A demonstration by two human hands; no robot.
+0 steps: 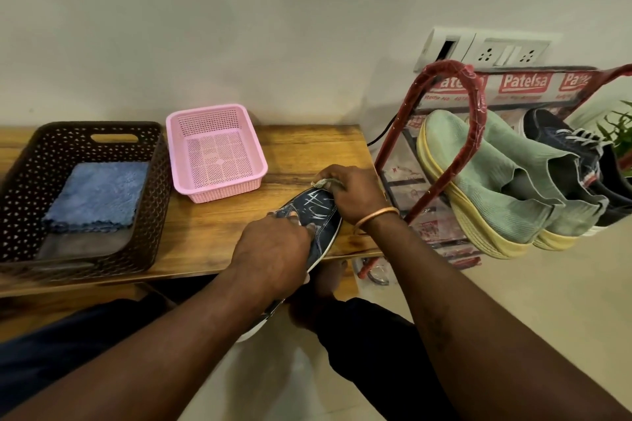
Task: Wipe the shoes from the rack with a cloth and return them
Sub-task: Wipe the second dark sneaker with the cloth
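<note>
Wooden counter (pixel 212 225): left hand (pixel 273 249) grips shoe (pixel 316 215); right hand (pixel 355 191) pinches cloth (pixel 323 183), mid-wipe; shoes (pixel 496 188) on rack (pixel 475 106) probably await wiping.

Head view, down over table (pixel 212 236)

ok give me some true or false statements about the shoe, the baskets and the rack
1. The left hand grips the dark blue sneaker. True.
2. The right hand holds nothing. False: it pinches a small cloth at the sneaker's far end.
3. The folded blue cloth lies in the pink basket. False: it lies in the brown basket.
4. Green slip-on shoes sit on the red rack. True.
</note>
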